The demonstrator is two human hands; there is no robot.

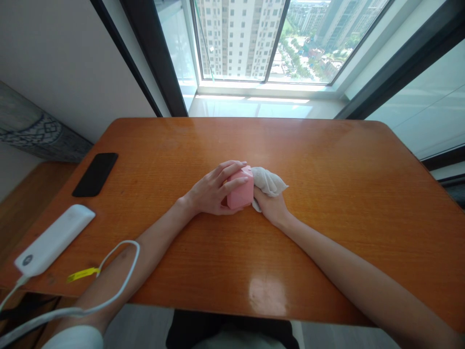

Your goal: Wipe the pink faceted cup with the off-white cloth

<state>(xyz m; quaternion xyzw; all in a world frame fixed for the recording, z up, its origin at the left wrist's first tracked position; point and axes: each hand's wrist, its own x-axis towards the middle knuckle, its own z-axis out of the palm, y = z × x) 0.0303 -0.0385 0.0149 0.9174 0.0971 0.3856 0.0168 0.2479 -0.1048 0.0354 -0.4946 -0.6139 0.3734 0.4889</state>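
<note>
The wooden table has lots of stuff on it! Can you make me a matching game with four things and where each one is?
Things:
1. small pink box
2. crumpled white cloth
3. flat black phone
4. long white power bank

Places:
A. near left edge of the orange wooden table, cable plugged in
B. gripped by the left hand
C. far left, lying alone
D. bunched in the right hand

Pairs: 1-B, 2-D, 3-C, 4-A

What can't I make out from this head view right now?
- Pink box: near left side hidden by left hand.
- White cloth: lower part hidden in right hand.
- White cable: far end cut off by the bottom-left edge.
- Power bank logo: too small.
</note>
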